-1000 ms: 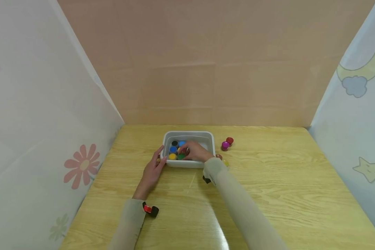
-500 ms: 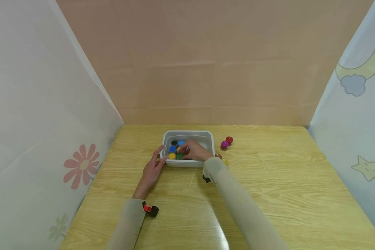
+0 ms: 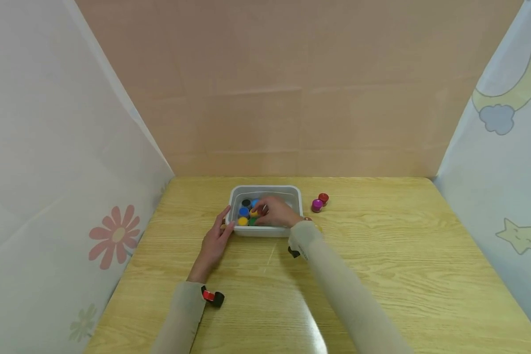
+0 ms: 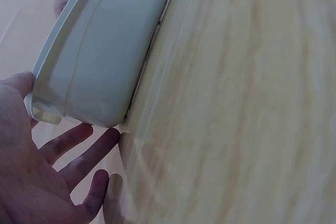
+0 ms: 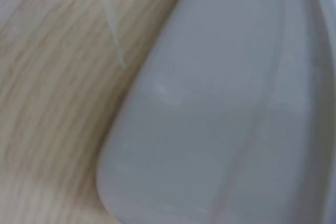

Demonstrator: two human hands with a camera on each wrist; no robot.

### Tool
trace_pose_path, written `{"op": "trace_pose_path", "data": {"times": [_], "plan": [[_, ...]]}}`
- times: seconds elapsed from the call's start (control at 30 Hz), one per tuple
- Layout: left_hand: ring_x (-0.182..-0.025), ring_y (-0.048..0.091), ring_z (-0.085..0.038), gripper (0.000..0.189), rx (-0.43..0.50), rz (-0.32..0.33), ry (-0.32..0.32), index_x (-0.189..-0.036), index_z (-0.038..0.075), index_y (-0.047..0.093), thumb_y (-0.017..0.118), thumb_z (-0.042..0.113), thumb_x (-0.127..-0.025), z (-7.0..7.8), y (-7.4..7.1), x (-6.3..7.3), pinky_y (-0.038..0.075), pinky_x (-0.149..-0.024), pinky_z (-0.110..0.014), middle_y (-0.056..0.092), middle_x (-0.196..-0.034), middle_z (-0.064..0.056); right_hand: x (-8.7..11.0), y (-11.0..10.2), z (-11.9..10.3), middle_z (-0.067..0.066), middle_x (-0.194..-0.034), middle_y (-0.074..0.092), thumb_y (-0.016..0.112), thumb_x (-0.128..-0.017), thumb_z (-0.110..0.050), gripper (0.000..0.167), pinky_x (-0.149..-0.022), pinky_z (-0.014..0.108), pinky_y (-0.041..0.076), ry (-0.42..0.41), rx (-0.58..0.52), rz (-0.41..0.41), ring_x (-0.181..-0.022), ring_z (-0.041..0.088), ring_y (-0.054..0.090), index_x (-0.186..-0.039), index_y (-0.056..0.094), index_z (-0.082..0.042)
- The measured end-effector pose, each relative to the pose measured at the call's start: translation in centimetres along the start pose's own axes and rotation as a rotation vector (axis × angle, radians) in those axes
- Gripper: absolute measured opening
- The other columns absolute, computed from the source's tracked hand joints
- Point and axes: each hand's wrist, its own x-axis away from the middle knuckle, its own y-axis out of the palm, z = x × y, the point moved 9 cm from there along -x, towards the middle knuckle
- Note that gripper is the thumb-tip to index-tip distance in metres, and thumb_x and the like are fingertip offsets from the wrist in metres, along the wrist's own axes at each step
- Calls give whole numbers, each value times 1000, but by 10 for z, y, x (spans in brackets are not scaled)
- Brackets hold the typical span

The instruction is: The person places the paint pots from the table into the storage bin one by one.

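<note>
In the head view a white plastic tray (image 3: 270,231) holds several small jars with coloured lids. Among them are a black-lidded jar (image 3: 246,203), a blue-lidded jar (image 3: 244,212), a yellow-lidded jar (image 3: 243,222) and a green-lidded jar (image 3: 252,222). My left hand (image 3: 214,242) holds the tray's near left corner, thumb at the rim and fingers along the outer wall (image 4: 105,51). Reaching over the near wall, my right hand (image 3: 276,212) pinches an orange-yellow jar (image 3: 254,213) inside the tray. The right wrist view shows only the tray's outside (image 5: 210,103), not the fingers.
Right of the tray, a magenta-lidded jar (image 3: 317,205) and a red-lidded jar (image 3: 323,198) stand on the wooden table (image 3: 402,255). A brown-lidded jar (image 3: 308,219) and a yellow one (image 3: 319,228) are partly behind the right sleeve. A tan backdrop (image 3: 292,123) rises behind the table.
My right fingers have shifted slightly among the jars, and more of the orange-yellow jar's side shows between them. The left hand keeps its place on the tray corner.
</note>
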Motion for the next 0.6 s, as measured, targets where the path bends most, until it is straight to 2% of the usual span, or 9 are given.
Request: {"op": "trace_pose_path", "data": {"times": [0.17, 0.37, 0.47, 0.6], "plan": [[-124, 66, -38, 58, -7, 3, 7, -161, 48, 24, 42, 60, -107, -1, 0, -2, 45, -109, -62, 54, -150, -16, 14, -23, -5, 16, -116, 72, 76, -94, -10, 30, -91, 38, 58, -20, -28, 36, -100, 25, 70, -122, 72, 0], [-121, 67, -39, 58, -18, 16, 14, -161, 47, 25, 42, 59, -107, -2, -2, -2, 46, -107, -63, 57, -147, -17, 35, -59, 17, 10, -112, 71, 72, -99, -15, 26, -92, 39, 57, 79, -55, 134, -102, 25, 68, -124, 74, -10], [-121, 67, -39, 57, -11, 19, 17, -162, 46, 26, 44, 56, -108, -2, -2, -1, 46, -106, -63, 56, -147, -17, 49, -82, 32, 9, -113, 71, 70, -101, -19, 27, -90, 42, 58, 128, -43, 202, -104, 27, 67, -125, 73, -9], [-121, 67, -38, 56, -5, 18, 9, -161, 47, 26, 44, 54, -109, -3, -3, 1, 46, -107, -63, 56, -148, -16, 69, -116, 54, 15, -119, 68, 66, -103, -18, 29, -91, 48, 58, 167, -48, 348, -110, 33, 67, -128, 71, -5]]}}
